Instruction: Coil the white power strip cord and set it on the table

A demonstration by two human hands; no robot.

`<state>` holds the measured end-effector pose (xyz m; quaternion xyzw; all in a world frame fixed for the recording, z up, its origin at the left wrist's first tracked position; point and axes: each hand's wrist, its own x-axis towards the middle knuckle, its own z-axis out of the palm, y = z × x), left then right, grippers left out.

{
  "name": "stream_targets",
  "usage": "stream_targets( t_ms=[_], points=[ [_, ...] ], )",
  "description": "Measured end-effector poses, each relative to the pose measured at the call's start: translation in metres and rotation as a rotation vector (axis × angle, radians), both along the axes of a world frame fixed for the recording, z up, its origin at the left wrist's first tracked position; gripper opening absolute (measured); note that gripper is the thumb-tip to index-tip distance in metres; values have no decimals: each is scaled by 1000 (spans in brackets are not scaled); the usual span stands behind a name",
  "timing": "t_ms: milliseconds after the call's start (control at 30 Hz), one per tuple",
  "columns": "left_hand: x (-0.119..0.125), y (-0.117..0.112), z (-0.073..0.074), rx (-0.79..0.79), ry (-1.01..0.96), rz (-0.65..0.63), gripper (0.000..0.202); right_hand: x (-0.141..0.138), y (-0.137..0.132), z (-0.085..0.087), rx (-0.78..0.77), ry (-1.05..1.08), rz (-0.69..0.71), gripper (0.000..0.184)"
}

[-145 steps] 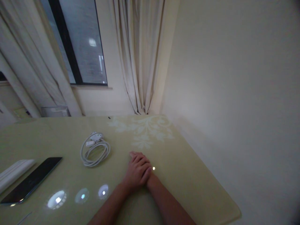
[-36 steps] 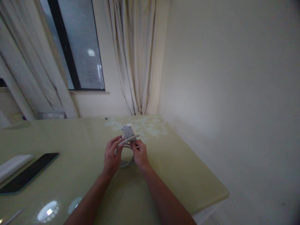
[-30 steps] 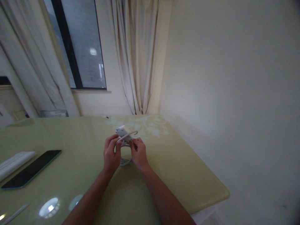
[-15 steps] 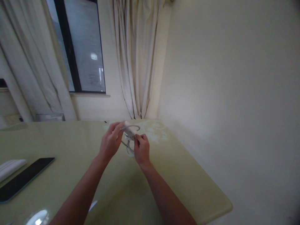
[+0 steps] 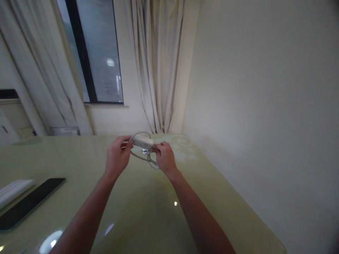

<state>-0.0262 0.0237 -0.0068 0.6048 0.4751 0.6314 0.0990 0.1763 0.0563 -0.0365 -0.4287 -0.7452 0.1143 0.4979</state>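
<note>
Left hand (image 5: 117, 156) and right hand (image 5: 165, 157) are gripping opposite ends of the white block (image 5: 143, 141) over the bench (image 5: 79, 158); I'd be supporting it evenly, leaving the cable (image 5: 140, 157) slack, no tugging.

White block (image 5: 143, 141) between left hand (image 5: 117, 157) and right hand (image 5: 166, 157) (pale cable (image 5: 143, 159) in loops), above a yellow-green table (image 5: 143, 215).

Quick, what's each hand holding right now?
Left hand: closed, holding the left end of the white power strip.
Right hand: closed, fingertips gripping the strip's right end.
</note>
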Motion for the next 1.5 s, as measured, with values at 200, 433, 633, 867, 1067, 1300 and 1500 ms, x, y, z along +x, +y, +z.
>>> stream_targets(
  t_ms=[200,433,633,867,1067,1300,1500],
  points=[
    [-7,8,-1,-142,-436,-180,59,12,-2,17,-7,132,154,21],
    [-14,23,-22,-202,-35,-23,43,4,-2,16,-126,339,191,19],
    [-22,40,-49,-94,281,211,45,6,2,21,-214,793,181,28],
    [-8,14,-40,-196,623,462,52,9,-4,34,-281,1143,299,34],
    [38,-11,-13,4,597,-280,23,6,-14,44,-348,1349,389,26],
    [77,-26,-8,-254,36,-712,31,3,-29,55,-427,1424,559,19],
    [80,-29,-8,-453,-152,-828,50,6,-26,53,-402,1371,485,22]
  ],
)
